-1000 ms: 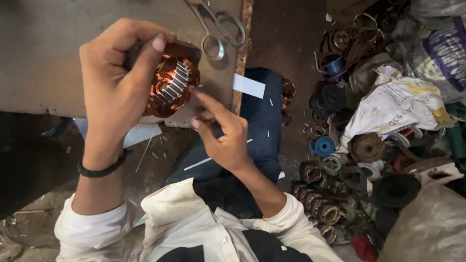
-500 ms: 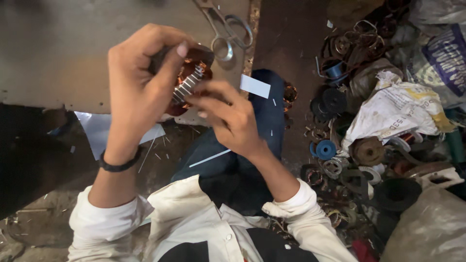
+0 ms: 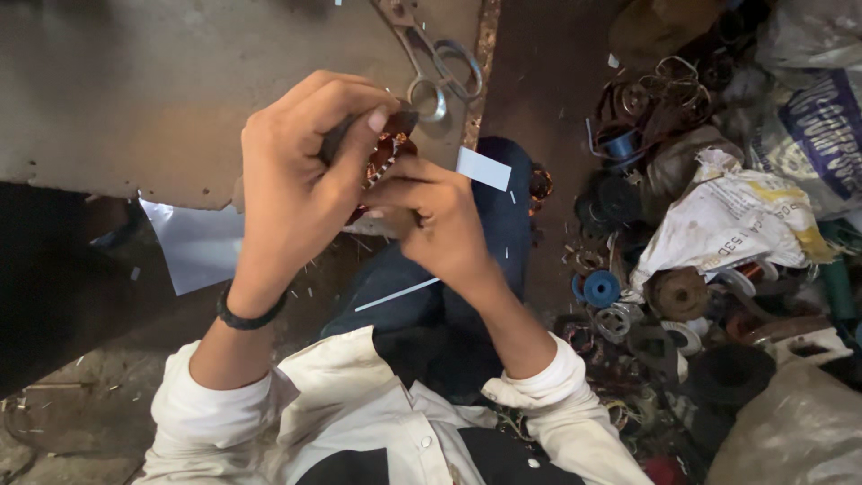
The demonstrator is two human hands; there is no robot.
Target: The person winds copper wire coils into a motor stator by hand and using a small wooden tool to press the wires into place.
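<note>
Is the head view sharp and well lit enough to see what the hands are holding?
Head view: sharp but dim and warm; the left hand and right hand hide most of the copper-wound core; the floor at lower left lies in deep shadow; scissors read clearly.

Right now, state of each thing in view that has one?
Copper-wound motor armature: off the bench, gripped by both hands, mostly hidden.
Left hand: closed around armature.
Right hand: fingertips pinched at the windings.
Steel scissors: lying on bench, blades closed.
White paper strip: loose on knee.
</note>
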